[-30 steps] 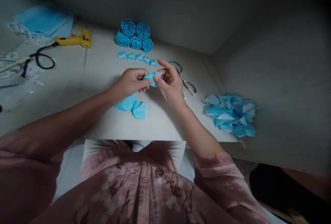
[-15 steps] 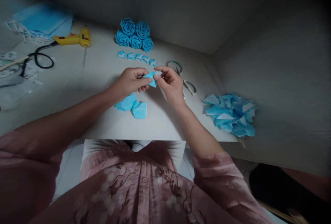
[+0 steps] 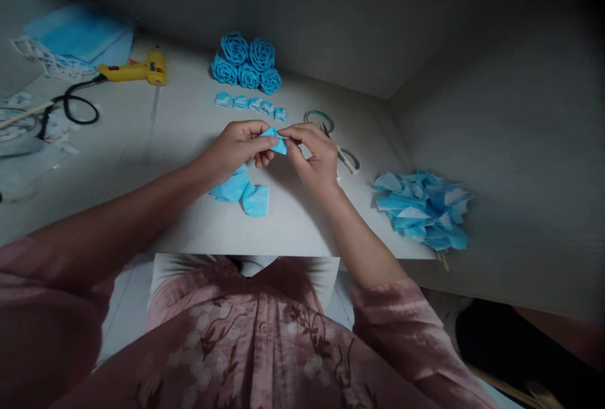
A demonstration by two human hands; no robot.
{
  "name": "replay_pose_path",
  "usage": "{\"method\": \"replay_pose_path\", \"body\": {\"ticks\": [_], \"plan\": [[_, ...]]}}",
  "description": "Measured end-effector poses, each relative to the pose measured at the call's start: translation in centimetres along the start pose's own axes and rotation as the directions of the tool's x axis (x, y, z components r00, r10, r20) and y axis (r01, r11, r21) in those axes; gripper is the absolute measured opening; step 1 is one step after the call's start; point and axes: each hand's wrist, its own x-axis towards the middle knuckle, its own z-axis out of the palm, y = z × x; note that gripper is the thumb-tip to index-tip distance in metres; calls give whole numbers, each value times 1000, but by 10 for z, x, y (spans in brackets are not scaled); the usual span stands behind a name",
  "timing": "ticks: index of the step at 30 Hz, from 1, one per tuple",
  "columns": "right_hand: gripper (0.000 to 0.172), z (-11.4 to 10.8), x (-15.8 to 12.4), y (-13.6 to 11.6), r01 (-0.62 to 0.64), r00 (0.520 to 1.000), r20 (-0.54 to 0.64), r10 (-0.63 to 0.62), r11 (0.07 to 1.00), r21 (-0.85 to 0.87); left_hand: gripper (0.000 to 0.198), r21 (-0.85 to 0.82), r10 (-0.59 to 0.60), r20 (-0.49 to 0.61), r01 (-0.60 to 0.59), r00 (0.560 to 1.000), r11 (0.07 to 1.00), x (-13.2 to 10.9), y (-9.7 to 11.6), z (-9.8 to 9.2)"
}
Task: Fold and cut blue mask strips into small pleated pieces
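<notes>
A small blue piece of material point(image 3: 275, 140) is held up over the white table between both hands. My left hand point(image 3: 246, 146) pinches its left side, thumb on top. The fingertips of my right hand point(image 3: 314, 154) pinch its right edge. Below my left hand lie loose blue pieces point(image 3: 256, 200), partly covered by that hand. Beyond my hands is a row of small folded blue and white pieces point(image 3: 241, 102), and behind it several rolled blue rosettes point(image 3: 249, 62). Scissors point(image 3: 348, 160) lie just right of my right hand, partly hidden by it.
A yellow glue gun point(image 3: 137, 72) with a black cord lies at the back left, near a stack of blue sheets point(image 3: 80, 34). Clear plastic and scraps point(image 3: 35, 150) are at the far left. A ruffled blue bundle point(image 3: 423, 207) sits at the right edge.
The right fingers have closed in on the piece's right edge. The piece now looks smaller and more folded, its pale right corner no longer showing.
</notes>
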Motion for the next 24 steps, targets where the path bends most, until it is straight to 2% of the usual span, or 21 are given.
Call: {"method": "replay_pose_path", "body": {"ticks": [12,17,19,21,24], "plan": [[27,-2,-1,4,131,991,43,-126,982,-139,27,-107,-11,19,13,1000,994,0,1,2],[30,-1,-3,4,121,992,55,-114,979,-164,27,-91,-28,-10,26,1000,995,0,2,2],[32,-2,-2,1,60,996,73,-51,988,-141,25,-68,-29,-30,27,999,997,1,1,2],[37,-4,-1,-2,-92,988,114,101,993,-79,23,-48,-18,-58,15,998,999,1,1,1],[51,-6,2,-4,-380,913,190,362,923,66,20,-11,8,-112,-9,994,1000,1,3,2]]}}
